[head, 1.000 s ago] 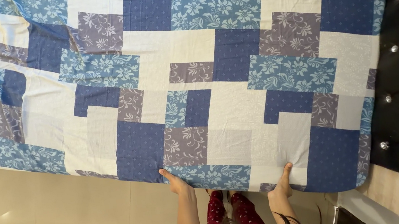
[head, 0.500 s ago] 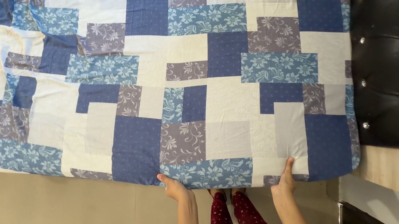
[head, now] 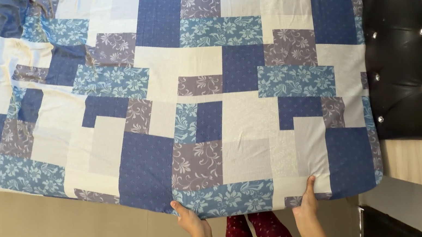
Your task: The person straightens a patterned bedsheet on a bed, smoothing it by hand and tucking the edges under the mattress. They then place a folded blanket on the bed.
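Item: patchwork bedsheet (head: 208, 97), blue, grey and cream, spread over the mattress up to the black tufted headboard (head: 411, 52). Soft, light, likely limp; best gathered at its hem. Left hand (head: 189, 219) and right hand (head: 306, 202) each pinch the near edge.

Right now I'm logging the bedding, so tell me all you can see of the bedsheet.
The bedsheet is thin woven cloth, printed as patchwork: navy, cream, teal floral and grey floral rectangles. It lies spread flat over the bed, smooth in the middle and right, rumpled toward the upper left. Its right edge meets the black tufted headboard. Along the near edge, the left hand and right hand each have a grip on the hem, thumbs on top. Below that edge lies beige floor.
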